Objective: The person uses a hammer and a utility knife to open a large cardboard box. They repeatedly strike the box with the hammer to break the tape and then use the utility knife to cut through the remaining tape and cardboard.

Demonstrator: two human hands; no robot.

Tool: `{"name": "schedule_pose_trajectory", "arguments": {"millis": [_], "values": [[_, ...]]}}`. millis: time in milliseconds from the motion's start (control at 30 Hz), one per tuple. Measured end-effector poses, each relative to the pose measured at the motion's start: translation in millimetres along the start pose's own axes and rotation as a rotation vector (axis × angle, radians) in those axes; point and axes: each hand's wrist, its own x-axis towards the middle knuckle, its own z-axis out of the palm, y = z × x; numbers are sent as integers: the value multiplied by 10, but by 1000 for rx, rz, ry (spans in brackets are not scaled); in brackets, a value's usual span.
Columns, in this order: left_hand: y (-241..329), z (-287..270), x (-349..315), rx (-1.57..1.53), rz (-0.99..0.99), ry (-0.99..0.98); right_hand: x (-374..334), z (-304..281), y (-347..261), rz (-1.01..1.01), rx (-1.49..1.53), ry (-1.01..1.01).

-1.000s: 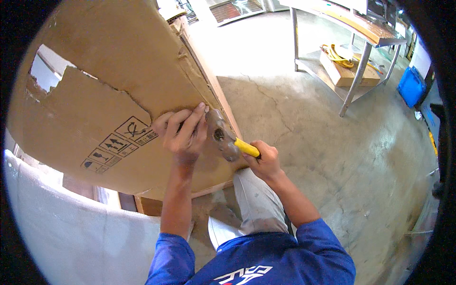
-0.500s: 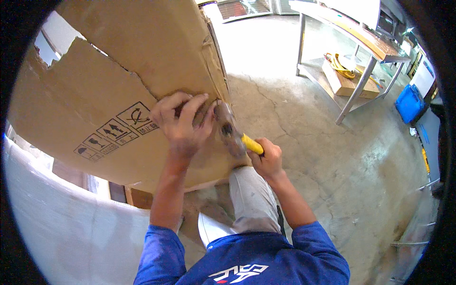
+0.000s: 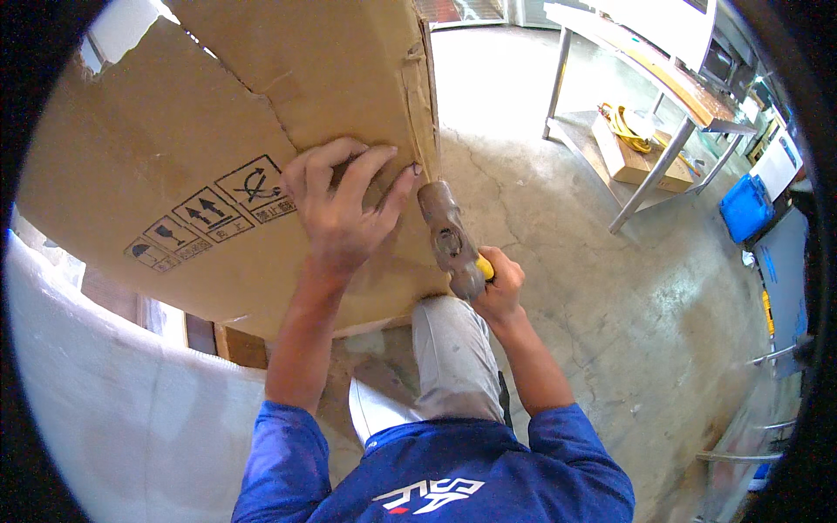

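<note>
My left hand [image 3: 344,205] is against the side of a large brown cardboard box [image 3: 261,301], close to its right edge. Its fingers are bent, and thumb and forefinger come near each other at a small dark spot by the edge. Whatever they pinch is too small to make out. In my right hand [image 3: 501,286] is a hammer [image 3: 452,240] with a worn brown metal head and a yellow handle, gripped close below the head. The upper end of the head is just right of my left thumb, apart from it.
The box has a torn opening at upper left and a long crack. Whitish wrapped material [image 3: 131,410] lies at lower left, beside a wooden block [image 3: 242,347]. A metal-legged workbench [image 3: 667,83] stands far right, with a carton [image 3: 641,161] and yellow hose on its shelf; a blue container [image 3: 747,209] is beyond.
The hammer head has drawn back from my left fingertips, down and to the right. My left hand keeps its place on the box, and the whole view has shifted slightly.
</note>
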Motion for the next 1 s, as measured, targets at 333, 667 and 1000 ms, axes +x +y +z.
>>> {"name": "schedule_pose_trajectory", "arguments": {"millis": [333, 667, 1000], "values": [[-3, -2, 9, -4, -5, -15, 3, -23, -85, 33, -27, -16], [-25, 10, 10, 0, 0, -8, -58, -27, -47, 91, -37, -44], [7, -39, 40, -6, -2, -40, -78, -25, -97, 68, -23, -24]]}}
